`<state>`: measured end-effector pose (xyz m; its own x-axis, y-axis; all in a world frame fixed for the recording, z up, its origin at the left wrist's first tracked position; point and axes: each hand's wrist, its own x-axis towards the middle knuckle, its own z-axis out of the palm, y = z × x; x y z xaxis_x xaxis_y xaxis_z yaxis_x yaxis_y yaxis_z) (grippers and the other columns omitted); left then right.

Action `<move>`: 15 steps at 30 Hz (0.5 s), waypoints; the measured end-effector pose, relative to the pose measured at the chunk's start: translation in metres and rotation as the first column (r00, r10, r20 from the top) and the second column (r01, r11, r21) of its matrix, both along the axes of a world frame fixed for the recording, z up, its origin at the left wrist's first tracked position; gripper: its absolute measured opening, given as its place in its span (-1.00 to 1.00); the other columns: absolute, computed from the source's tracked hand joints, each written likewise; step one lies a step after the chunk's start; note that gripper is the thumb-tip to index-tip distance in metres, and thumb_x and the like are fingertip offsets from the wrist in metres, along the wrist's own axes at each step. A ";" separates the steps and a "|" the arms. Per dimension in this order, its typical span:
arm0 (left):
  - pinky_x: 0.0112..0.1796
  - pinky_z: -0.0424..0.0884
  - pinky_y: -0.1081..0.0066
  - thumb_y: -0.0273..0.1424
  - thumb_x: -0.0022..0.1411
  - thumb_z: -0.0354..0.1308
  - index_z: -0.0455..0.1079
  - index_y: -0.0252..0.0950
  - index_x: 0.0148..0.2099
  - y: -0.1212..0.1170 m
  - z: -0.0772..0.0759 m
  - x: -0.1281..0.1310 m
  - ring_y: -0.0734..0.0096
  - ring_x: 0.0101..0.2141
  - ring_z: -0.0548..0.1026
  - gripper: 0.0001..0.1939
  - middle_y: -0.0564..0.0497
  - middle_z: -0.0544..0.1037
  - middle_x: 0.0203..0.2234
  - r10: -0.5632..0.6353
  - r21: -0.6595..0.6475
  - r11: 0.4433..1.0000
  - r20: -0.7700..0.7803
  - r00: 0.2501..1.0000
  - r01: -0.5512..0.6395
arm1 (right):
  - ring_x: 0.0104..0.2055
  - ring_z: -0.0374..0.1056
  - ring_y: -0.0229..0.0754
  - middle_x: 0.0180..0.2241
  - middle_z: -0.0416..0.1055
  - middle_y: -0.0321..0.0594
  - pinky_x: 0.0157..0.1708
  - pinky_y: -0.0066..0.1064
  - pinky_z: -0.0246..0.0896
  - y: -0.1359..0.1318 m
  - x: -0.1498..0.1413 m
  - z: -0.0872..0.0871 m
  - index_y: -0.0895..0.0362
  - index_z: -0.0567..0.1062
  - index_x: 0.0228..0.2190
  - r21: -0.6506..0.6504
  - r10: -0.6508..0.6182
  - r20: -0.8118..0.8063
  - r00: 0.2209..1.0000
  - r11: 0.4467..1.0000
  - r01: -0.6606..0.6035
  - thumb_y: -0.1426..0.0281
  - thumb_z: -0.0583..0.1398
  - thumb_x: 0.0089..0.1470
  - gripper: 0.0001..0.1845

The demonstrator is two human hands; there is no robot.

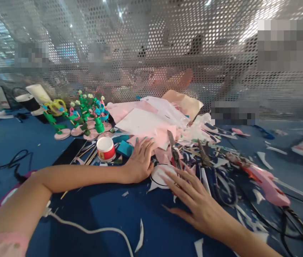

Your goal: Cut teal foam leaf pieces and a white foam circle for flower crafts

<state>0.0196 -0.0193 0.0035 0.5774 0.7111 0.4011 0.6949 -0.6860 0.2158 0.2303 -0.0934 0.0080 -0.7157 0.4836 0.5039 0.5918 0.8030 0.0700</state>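
My left hand (140, 160) lies with fingers stretched out at the edge of the pink paper (151, 136), beside a small blue block (125, 147). To its left stands a red and white paper cup (105, 150). Fingers spread and slightly blurred, my right hand (196, 200) reaches over a white round piece with a dark outline (162, 175); whether it touches the piece I cannot tell. Just beyond those fingertips is a dark-bladed tool, perhaps scissors (175, 151). Neither hand visibly holds anything.
Several green paper plants (99, 125) on round pink bases stand at the back left. A pink glue gun (270, 185) with a black cord lies at the right among paper scraps. A white cable (92, 231) crosses the blue table in front. Perforated metal (130, 46) forms the back.
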 end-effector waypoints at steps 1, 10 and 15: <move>0.22 -0.14 -0.09 -0.51 0.10 -0.07 -0.07 -0.46 0.24 0.001 0.002 0.001 0.05 0.27 -0.11 -0.37 -0.31 0.05 0.23 0.016 -0.015 1.000 -0.034 0.999 -0.016 | 0.20 0.09 -0.03 0.13 0.26 -0.14 0.19 -0.03 0.00 0.000 -0.002 -0.001 0.12 0.11 0.21 -0.013 0.015 0.039 0.999 1.000 -0.015 0.26 0.13 0.10 -0.33; 0.15 0.01 -0.09 -0.34 0.26 -0.09 -0.08 -0.43 0.28 0.027 0.006 0.006 -0.07 0.25 -0.05 -0.41 -0.36 0.03 0.24 0.283 0.030 0.958 -0.241 0.928 -0.285 | 0.06 0.30 -0.19 -0.01 0.42 -0.22 0.17 -0.20 0.10 -0.001 -0.018 -0.009 0.22 0.45 -0.06 0.069 -0.046 -0.044 0.998 0.996 0.049 0.47 -0.01 0.20 -0.65; 0.17 0.08 0.08 -0.43 0.29 -0.17 0.02 -0.37 0.26 0.027 -0.002 0.006 0.10 0.25 0.02 -0.50 -0.28 0.15 0.21 0.252 0.067 0.968 -0.238 0.938 -0.243 | 0.12 0.24 -0.14 0.05 0.35 -0.15 0.18 -0.19 0.07 -0.004 -0.025 -0.018 0.26 0.39 0.02 0.061 -0.177 -0.045 0.983 0.982 0.180 0.46 0.02 0.18 -0.61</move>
<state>0.0254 0.0076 0.0020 0.4683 0.8314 0.2990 0.8716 -0.4902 -0.0021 0.2057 -0.0970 -0.0098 -0.6001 0.5671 0.5641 0.7284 0.6788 0.0925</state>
